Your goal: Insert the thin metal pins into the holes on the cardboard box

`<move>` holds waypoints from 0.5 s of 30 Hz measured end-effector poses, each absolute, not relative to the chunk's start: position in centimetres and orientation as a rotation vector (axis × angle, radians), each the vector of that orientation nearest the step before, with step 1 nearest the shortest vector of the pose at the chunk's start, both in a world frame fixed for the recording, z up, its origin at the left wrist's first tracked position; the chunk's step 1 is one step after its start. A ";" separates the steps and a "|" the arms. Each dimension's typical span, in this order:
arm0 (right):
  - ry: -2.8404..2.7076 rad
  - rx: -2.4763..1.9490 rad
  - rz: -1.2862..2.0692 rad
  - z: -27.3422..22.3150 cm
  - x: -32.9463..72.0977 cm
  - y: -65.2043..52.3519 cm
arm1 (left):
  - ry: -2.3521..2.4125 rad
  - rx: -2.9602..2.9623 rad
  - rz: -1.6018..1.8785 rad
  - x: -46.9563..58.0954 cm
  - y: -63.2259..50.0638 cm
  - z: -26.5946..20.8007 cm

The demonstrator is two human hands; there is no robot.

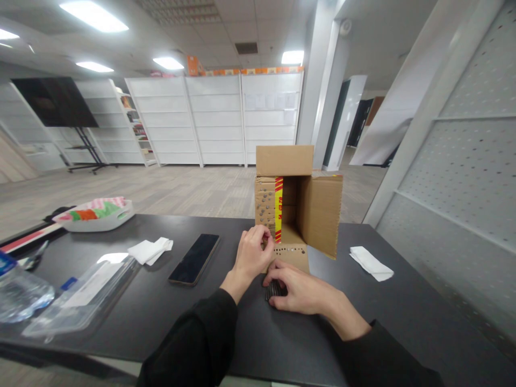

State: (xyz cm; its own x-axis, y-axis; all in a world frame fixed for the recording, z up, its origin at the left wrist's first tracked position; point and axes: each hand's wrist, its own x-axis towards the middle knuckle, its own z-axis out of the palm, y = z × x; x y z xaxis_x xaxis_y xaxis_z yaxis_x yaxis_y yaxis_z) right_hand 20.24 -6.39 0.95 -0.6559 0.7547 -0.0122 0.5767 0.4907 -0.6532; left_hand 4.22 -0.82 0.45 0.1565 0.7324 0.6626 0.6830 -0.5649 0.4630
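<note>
An open cardboard box (320, 215) stands on the table, its opening facing me. Its left flap (265, 200) carries several small grey round studs and a yellow and red tape strip (278, 209). The lower front flap (296, 258) has a row of small dark holes or studs. Just before the left flap is my left hand (255, 248), thumb and forefinger pinched together; whatever is between them is too small to tell. Below it, my right hand (298, 289) curls its fingers round a bundle of thin dark rods (273, 290) on the table.
A phone (195, 259) lies left of my hands, with folded white tissues (150, 250) beyond it. Farther left are a clear plastic case (86, 295), a water bottle (22, 293) and a white basket (127, 214) holding coloured cloth. Another tissue (371, 263) lies to the right.
</note>
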 end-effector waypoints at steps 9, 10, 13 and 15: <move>-2.445 -1.131 0.921 1.2 20.2 -6.5 | 1.446 2.349 1.406 4.2 -0.6 0.3; -2.444 -1.131 0.922 1.2 20.2 -6.5 | 1.447 2.347 1.406 4.2 -0.6 0.3; -2.445 -1.135 0.931 1.1 20.1 -6.5 | 1.446 2.350 1.408 4.2 -0.7 0.3; -2.443 -1.128 0.931 1.0 20.1 -6.5 | 1.441 2.355 1.415 4.1 -0.7 0.2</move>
